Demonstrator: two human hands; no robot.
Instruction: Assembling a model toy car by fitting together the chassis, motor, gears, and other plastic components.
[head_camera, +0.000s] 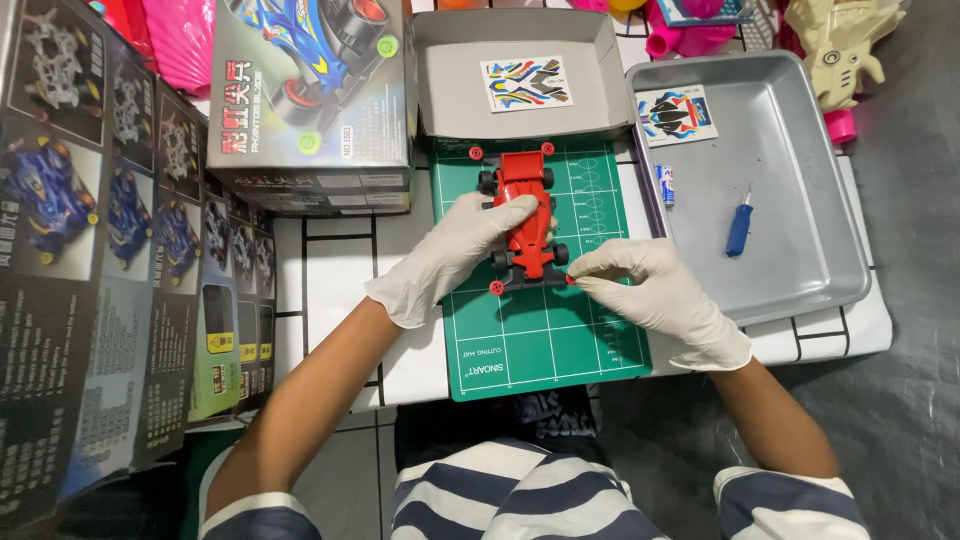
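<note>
striped clothing (520, 495) fills the bottom edge, closest to the lens, with both forearms reaching up from it. beyond it, a white tiled table (330, 270) carries everything else. stacked toy-car boxes (110, 250) line the left side, and another car box (310, 90) stands at upper left. a grey metal tray (800, 200) sits on the right, holding a sticker sheet (677, 115), a small blue screwdriver (739, 228) and a little blue-and-white tube (666, 185) at its left wall. an open grey box lid (440, 85) lies at top centre with a second sticker sheet (527, 83) inside. just below it, a green cutting mat (540, 330) holds the red toy race car (525, 218). the left hand (455, 255), in a white glove, is wrapped over the car's left side, gripping its body. the right hand (655, 295), also gloved, pinches thumb and forefinger together at the car's rear right corner, on a small red roller (571, 280).
</note>
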